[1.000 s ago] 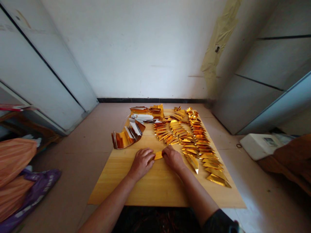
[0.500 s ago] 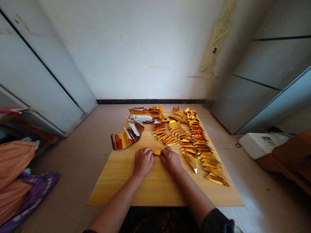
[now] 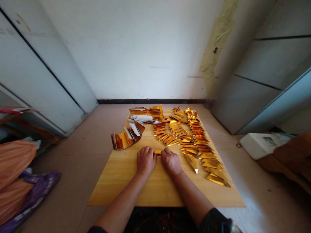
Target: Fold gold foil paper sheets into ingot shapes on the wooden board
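Note:
Between my two hands, near the middle of the wooden board [image 3: 116,187], is a small piece of gold foil paper [image 3: 157,152]. My left hand [image 3: 146,160] is closed on its left end, fingers curled. The right end is gripped by my right hand [image 3: 170,160], knuckles up. My hands cover most of the piece, so its folds are largely hidden. To the right lie rows of folded gold paper pieces [image 3: 204,142], pointed at their ends. The nearest is a folded gold piece [image 3: 191,161] just beyond my right hand.
A curled stack of gold sheets [image 3: 127,137] lies at the board's left, with more gold and white sheets [image 3: 145,114] behind it. Cabinets flank both sides. A purple and orange bag [image 3: 31,187] is on the left, a white box [image 3: 257,145] on the right.
My hands have drawn slightly closer together on the gold foil paper, and less of it shows between them. The left hand has shifted a little right. The laid-out pieces look unchanged.

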A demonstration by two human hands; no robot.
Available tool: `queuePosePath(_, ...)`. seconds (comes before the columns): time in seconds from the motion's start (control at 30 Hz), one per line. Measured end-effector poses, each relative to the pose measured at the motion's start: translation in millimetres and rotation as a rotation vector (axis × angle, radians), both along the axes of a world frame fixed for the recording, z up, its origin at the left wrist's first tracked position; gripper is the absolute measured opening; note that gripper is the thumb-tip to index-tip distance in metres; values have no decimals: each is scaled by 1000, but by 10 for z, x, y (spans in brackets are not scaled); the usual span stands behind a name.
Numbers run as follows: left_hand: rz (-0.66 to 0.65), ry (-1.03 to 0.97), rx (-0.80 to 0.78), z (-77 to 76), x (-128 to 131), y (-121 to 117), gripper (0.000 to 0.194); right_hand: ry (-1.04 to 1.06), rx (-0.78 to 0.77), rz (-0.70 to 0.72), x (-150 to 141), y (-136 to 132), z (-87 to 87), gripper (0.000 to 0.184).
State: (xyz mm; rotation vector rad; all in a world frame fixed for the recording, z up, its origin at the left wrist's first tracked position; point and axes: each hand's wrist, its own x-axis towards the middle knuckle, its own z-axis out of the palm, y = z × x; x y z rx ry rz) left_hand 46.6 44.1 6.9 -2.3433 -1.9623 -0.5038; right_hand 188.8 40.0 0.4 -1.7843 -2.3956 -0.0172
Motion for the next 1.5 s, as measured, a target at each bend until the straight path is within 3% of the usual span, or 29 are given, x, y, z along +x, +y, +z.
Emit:
queuePosePath(0.27, 25, -36, -32, -9, 5, 5, 1, -31, 2, -119, 13, 11, 4, 15)
queuePosePath(0.73, 19, -4, -38, -36, 3, -4, 6, 11, -19, -146, -140, 52, 100, 19)
queuePosePath(1.23, -45, 7, -8, -59, -3, -11, 11, -56, 5, 82, -12, 69, 3, 19)
queuePosePath(1.5, -53, -14, -56, -50, -7, -17, 17, -54, -14, 66, 5, 56, 19, 14)
